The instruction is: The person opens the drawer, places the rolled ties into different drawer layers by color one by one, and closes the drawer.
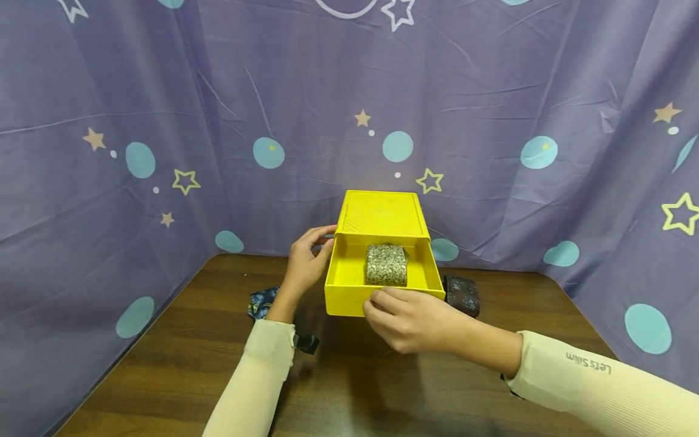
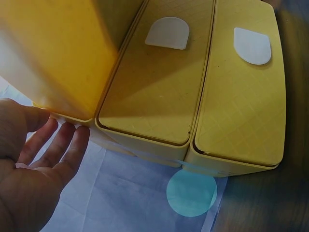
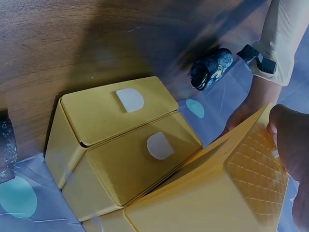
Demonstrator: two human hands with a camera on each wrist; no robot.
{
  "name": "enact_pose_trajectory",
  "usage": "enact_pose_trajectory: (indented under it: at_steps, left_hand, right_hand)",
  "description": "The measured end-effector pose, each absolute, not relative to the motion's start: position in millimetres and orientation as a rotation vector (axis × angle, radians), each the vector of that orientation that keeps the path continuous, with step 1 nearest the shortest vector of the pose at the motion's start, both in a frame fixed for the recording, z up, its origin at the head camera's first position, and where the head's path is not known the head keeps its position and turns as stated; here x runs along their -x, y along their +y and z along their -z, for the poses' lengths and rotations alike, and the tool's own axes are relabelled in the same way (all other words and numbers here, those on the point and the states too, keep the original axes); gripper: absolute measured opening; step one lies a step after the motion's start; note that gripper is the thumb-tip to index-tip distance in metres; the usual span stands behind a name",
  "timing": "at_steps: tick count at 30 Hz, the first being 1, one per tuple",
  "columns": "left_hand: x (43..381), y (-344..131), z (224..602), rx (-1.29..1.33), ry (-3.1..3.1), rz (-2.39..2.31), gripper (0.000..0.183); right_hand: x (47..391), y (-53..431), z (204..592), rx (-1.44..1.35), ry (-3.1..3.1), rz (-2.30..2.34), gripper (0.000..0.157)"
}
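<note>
A yellow drawer unit (image 1: 382,212) stands on the table with its top drawer (image 1: 344,301) pulled out. Inside that drawer lies a rolled, speckled grey-green cloth (image 1: 386,264). My right hand (image 1: 406,318) grips the drawer's front, fingers curled by its upper edge; in the right wrist view, a sliver of white handle shows beside the thumb. On the unit's left side rests my left hand (image 1: 310,258), fingers loosely extended against the frame. Below, two closed drawers with white handles (image 2: 167,33) appear in the left wrist view.
A blue patterned cloth roll (image 1: 264,302) lies left of the unit, partly behind the left wrist. On the right is a dark patterned roll (image 1: 462,295). Purple curtain (image 1: 306,91) hangs close behind the brown wooden table (image 1: 191,364).
</note>
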State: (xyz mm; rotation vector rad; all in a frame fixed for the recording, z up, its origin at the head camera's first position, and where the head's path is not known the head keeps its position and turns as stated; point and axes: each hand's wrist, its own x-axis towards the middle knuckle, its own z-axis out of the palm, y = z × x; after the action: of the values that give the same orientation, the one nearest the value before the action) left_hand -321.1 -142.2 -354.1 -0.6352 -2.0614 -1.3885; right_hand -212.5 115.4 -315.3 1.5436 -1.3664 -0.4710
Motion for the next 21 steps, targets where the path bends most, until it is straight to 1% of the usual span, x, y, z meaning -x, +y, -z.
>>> enact_pose_trajectory:
  at_steps: [13,21]
  left_hand:
    - [321,-142,354,0.629,-2.057,1.371,0.031]
    - [321,-142,353,0.628,-2.055,1.383,0.031]
  right_hand:
    - [223,118,314,-1.522,-1.37,0.508,0.03]
    - [228,119,312,-1.489,-1.392,0.588,0.028]
